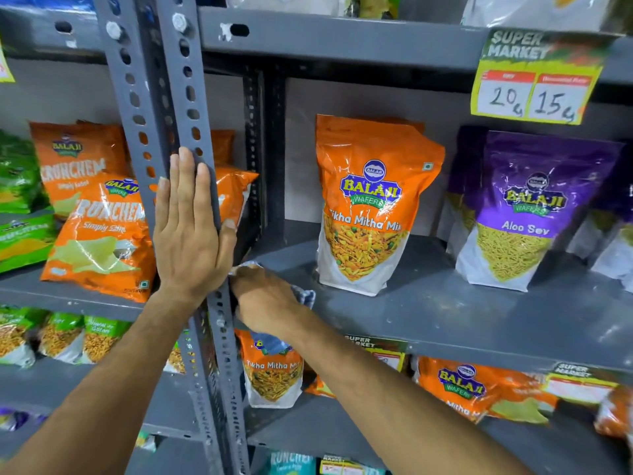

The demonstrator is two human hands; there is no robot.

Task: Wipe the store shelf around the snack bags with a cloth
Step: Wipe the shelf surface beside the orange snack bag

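While the wipe sits at the left front corner of the shelf, I log the items as follows.

Item: grey painted metal shelf board (pixel 445 303), dusty, with pale scuffs towards its right front.

Item: blue-and-white checked cloth (pixel 306 296), bunched under my right hand (pixel 265 298) and pressed to the board just beside the post; only its edges show past the knuckles.

Item: right hand, clenched over the cloth, fingers hidden beneath it.

Item: left hand (pixel 190 231), open and flat against the grey perforated steel upright post (pixel 164 108), grasping nothing, thumb hooked round the post's edge as a brace.

Item: orange Tikha Mitha Mix pouch (pixel 368 207), upright, standing apart from the cloth to its right.

Item: purple Aloo Sev pouch (pixel 520 214), upright, further right, with more purple pouches behind it.

Handling note, my judgement: I am working the corner stage, and most of the board looks undone. To do it well I keep the cloth flat and pull dust forward from the post's foot, then sweep right along the front strip. Near the orange pouch I slow down and pass in front of its base, since a knock would likely topple it. Keeping the left palm on the post steadies my reach.
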